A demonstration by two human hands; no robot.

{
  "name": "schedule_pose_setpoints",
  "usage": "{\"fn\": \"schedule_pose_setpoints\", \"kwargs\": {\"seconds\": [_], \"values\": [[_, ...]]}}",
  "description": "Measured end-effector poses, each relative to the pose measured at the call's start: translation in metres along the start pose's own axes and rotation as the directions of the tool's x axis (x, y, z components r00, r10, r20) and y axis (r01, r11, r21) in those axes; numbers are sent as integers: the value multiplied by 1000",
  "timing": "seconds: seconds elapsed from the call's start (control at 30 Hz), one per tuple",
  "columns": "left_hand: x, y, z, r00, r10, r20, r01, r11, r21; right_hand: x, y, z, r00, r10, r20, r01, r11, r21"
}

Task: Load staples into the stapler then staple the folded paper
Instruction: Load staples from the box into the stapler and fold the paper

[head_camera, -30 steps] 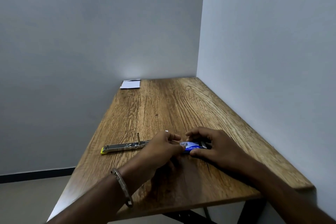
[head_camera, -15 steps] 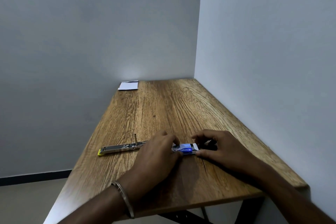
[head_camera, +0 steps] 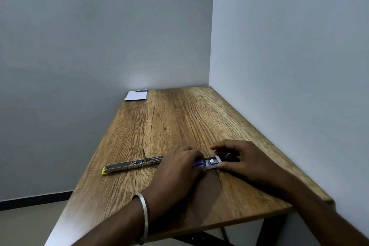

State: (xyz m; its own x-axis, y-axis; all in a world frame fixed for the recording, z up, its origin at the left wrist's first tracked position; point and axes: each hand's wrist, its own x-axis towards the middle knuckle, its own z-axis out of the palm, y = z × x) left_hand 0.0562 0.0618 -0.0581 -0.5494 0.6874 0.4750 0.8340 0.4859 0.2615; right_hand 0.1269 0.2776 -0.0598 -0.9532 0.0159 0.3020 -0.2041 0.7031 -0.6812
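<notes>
A small blue and white staple box [head_camera: 207, 164] lies on the wooden table [head_camera: 179, 122] near its front. Its inner tray is slid partly out to the right, showing grey staples. My left hand [head_camera: 177, 168] grips the box's blue sleeve from the left. My right hand [head_camera: 239, 158] pinches the pulled-out tray end from the right. The stapler [head_camera: 131, 166], metal with a yellow tip, lies opened flat to the left of my hands; its right end is hidden under my left hand. The folded white paper [head_camera: 136, 95] rests at the far left corner.
Grey walls close the table at the back and along the right side. The left and front table edges drop to the floor. A metal bangle sits on my left wrist [head_camera: 143, 211].
The inner tray of the staple box has slid out to the right between my hands, and the staples now show. My right hand has shifted slightly right. The stapler has not moved.
</notes>
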Motion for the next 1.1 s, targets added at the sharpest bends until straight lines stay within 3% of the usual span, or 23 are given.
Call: {"fn": "schedule_pose_setpoints", "kwargs": {"seconds": [0.27, 0.63, 0.93, 1.1], "values": [[-2, -2, 3, 1000, 3, -16, -3, 1000, 10, 19, -16, -3, 998, -47, 36, 52, 986, -157], [-2, -3, 4, 1000, 10, 6, -10, 1000, -5, 44, -50, -14, 924, -2, 382, 190, 869, -456], [-4, -5, 6, 1000, 11, -11, -11, 1000, -9, 38, -49, -14, 938, 5, 348, 157, 887, -435], [-3, -5, 8, 1000, 15, -11, -15, 1000, -9, 37, -51, -12, 937, -30, 349, 211, 844, -493]]}}
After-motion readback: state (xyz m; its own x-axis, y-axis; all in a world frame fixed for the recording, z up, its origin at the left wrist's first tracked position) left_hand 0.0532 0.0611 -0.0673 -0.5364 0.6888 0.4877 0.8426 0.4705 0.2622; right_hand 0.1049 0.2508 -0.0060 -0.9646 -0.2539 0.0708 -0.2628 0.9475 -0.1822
